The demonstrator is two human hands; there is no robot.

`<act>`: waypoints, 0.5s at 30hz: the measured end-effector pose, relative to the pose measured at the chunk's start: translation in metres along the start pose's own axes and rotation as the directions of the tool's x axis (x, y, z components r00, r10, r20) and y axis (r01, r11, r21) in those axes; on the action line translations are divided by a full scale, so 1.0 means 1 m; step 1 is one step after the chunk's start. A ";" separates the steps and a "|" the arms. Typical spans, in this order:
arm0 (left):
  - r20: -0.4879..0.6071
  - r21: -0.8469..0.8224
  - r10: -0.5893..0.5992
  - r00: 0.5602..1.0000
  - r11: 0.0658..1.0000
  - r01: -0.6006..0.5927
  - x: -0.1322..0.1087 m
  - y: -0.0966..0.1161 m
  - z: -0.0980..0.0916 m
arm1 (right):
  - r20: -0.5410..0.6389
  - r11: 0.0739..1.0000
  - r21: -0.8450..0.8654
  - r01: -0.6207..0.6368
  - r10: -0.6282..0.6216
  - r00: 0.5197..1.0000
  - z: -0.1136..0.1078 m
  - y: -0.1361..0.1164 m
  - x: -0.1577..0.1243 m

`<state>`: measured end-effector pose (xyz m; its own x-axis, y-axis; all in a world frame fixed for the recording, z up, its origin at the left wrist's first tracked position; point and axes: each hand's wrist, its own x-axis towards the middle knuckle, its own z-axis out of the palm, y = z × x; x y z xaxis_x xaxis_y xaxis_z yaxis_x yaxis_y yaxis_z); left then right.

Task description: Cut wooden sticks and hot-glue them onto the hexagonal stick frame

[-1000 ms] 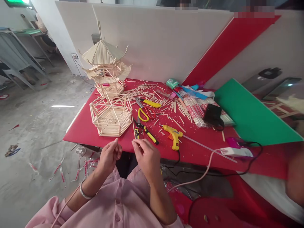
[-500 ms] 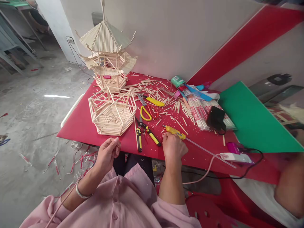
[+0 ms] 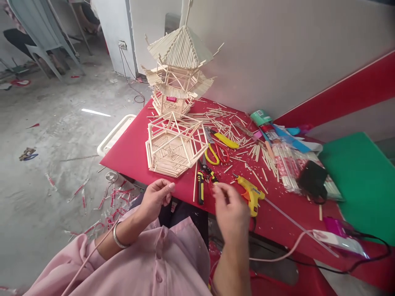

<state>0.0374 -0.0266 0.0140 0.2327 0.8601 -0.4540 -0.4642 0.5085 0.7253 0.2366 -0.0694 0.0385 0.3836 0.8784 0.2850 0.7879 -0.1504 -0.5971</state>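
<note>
My left hand (image 3: 156,198) hovers over the near edge of the red table (image 3: 129,152). Its thumb and fingers are pinched together on something too small to make out. My right hand (image 3: 231,209) is smeared by motion just left of the yellow glue gun (image 3: 251,194), which lies on the table; its fingers are loosely curled and I cannot tell what they hold. Between my hands lie yellow-and-black cutters (image 3: 201,183). Beyond my left hand sits a hexagonal stick frame (image 3: 171,144), and behind it stands a tall stick pagoda (image 3: 180,70).
Yellow-handled scissors (image 3: 216,151), a yellow knife (image 3: 227,140), loose sticks and packets of sticks (image 3: 285,162) litter the table. A black object (image 3: 312,181) and a green board (image 3: 361,185) are at the right. A pink cable (image 3: 286,248) crosses the near edge. Wrappers lie on the floor to the left.
My right hand went from in front of me to the glue gun, then drew back left off it. My left hand kept its pinch. The view swung left.
</note>
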 end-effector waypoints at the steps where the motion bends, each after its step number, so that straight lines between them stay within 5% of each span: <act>1: -0.002 -0.021 -0.015 1.000 1.000 0.015 0.000 0.001 0.001 | 0.018 0.992 0.076 0.096 -0.097 0.995 0.008 -0.015 -0.006; 6: 0.053 -0.117 -0.088 0.995 0.989 0.094 0.003 0.006 0.002 | -0.010 0.919 0.224 0.324 -0.331 0.944 0.053 -0.064 -0.027; 15: 0.025 -0.198 -0.080 0.997 0.977 0.083 0.001 0.012 -0.009 | -0.001 0.893 0.312 0.324 -0.340 0.940 0.070 -0.067 -0.029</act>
<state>0.0248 -0.0205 0.0176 0.2901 0.8176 -0.4974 -0.6031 0.5598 0.5683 0.1393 -0.0527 0.0176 0.0927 0.8769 0.4716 0.6773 0.2916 -0.6754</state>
